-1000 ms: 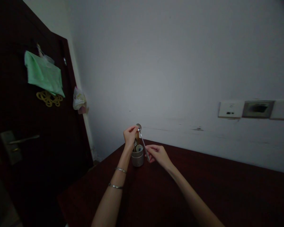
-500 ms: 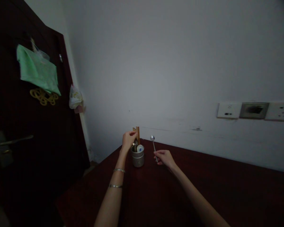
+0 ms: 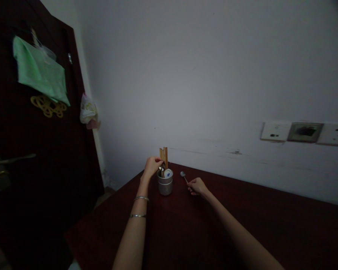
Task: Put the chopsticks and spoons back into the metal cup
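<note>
A small metal utensil cup (image 3: pixel 165 186) stands near the far corner of a dark red table (image 3: pixel 202 232). Wooden chopsticks (image 3: pixel 164 153) and a white spoon with a blue mark (image 3: pixel 168 173) stick out of it. My left hand (image 3: pixel 151 166), with two bracelets on the wrist, is closed at the cup's rim, fingers pinched on a utensil inside. My right hand (image 3: pixel 197 185) is closed on the handle of a metal spoon (image 3: pixel 183 176), held low over the table just right of the cup, bowl pointing away.
A white wall runs behind the table, with wall sockets (image 3: pixel 304 132) at the right. A dark door (image 3: pixel 30 150) with a lever handle stands at the left; a green cloth (image 3: pixel 39 71) and a small bag (image 3: pixel 87 110) hang there.
My right hand drew the metal spoon out of the cup, carried it to the right and lowered it toward the table. My left hand stayed at the cup's rim.
</note>
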Demonstrator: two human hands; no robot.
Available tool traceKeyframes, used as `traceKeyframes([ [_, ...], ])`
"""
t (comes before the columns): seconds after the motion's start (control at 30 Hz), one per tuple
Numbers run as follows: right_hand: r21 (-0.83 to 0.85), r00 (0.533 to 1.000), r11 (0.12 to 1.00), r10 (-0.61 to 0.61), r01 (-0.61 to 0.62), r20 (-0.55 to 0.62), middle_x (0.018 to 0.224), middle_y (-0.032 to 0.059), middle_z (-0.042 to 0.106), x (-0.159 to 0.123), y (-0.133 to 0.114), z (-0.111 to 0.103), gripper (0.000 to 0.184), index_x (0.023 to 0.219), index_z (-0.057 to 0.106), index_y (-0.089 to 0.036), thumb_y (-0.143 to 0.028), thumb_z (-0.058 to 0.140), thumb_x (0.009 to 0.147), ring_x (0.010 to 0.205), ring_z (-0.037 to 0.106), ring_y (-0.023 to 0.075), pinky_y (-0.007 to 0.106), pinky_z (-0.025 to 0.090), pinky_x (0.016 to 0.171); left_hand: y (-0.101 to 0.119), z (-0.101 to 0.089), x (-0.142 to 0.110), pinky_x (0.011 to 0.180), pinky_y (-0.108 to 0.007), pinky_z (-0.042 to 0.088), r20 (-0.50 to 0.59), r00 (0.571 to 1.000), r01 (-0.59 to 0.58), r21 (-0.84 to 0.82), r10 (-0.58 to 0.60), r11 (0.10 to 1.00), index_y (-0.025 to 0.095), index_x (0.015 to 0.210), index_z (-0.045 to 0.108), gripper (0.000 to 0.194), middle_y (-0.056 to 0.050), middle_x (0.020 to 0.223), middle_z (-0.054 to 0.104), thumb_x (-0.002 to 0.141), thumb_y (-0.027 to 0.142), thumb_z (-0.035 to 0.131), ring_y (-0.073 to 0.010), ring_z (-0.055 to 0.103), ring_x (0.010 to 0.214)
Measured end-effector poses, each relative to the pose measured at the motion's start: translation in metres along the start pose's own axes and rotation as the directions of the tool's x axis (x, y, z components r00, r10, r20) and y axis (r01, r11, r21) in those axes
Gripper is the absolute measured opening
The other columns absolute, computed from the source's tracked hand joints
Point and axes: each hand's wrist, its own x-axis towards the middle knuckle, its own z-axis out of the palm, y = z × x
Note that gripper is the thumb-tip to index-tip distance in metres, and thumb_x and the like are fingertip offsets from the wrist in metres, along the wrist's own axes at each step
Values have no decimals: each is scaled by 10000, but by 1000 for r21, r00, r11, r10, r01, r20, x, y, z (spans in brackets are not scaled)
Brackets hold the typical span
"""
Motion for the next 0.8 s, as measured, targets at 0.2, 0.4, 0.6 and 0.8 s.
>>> traceKeyframes([
  [0.2,-113,998,993,-49,45,-33,494,5,575,-3,2,2,92,601,583,-123,-182,585,672,352,507,75,186,460,357,-1,1,1,637,-242,443,-12,1000,-2,-21,2,1000,136,735,685,144,-82,741,678,671,179,563,-161,619,688],
  [0.4,-390,990,915,-134,106,-47,620,79,639,-5,1,4,92,646,610,-121,-191,560,678,461,600,145,215,466,408,1,-1,0,634,-238,440,-13,1000,-20,14,20,1000,140,744,694,157,-76,741,683,679,176,556,-159,620,681],
  [0.6,-706,970,696,-239,135,-50,904,169,641,-13,-11,7,180,827,625,-103,-162,564,668,798,638,250,298,481,637,0,-1,-1,645,-239,436,-15,999,-32,44,33,999,139,762,698,171,-82,767,686,682,193,556,-162,621,703],
  [0.8,-812,954,556,-301,176,0,986,192,606,-25,-21,14,236,917,612,-86,-136,521,705,916,595,288,333,461,716,5,-3,-2,648,-244,433,-12,999,-33,44,33,999,143,753,701,171,-77,766,687,678,197,557,-168,621,712],
])
